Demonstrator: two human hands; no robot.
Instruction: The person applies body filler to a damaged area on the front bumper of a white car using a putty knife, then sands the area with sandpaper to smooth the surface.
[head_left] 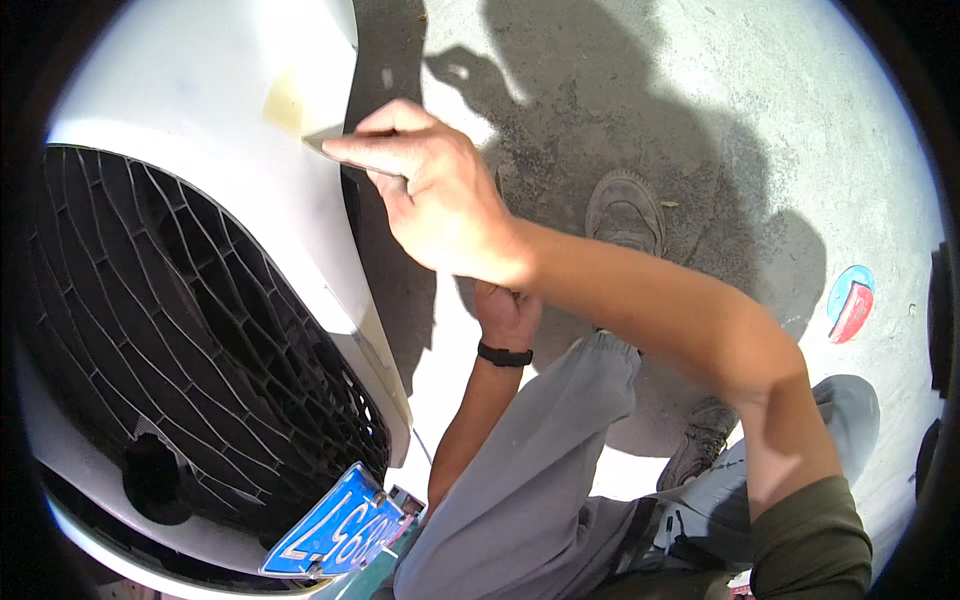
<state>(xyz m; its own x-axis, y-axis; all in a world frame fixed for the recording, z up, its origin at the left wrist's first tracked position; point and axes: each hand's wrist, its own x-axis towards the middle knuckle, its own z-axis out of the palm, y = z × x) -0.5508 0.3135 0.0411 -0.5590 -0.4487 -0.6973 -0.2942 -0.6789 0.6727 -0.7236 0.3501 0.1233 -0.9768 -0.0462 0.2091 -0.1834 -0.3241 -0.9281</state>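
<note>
My right hand (440,190) is closed on a thin flat scraper (325,137), fingers stretched along it. The blade's tip meets the white car bumper (210,75) at the edge of a pale yellow filler patch (284,102). Lower down, my left hand (508,315), with a black band at the wrist, is partly covered by my right wrist. Its fingers are mostly hidden, so what they hold, if anything, does not show.
Left of my hands is the black mesh grille (190,320), with a tilted blue licence plate (330,530) below it. My bent knees and shoes are close by. On the concrete floor (800,120) lies a round blue and red object (851,304). Shadows cross the floor.
</note>
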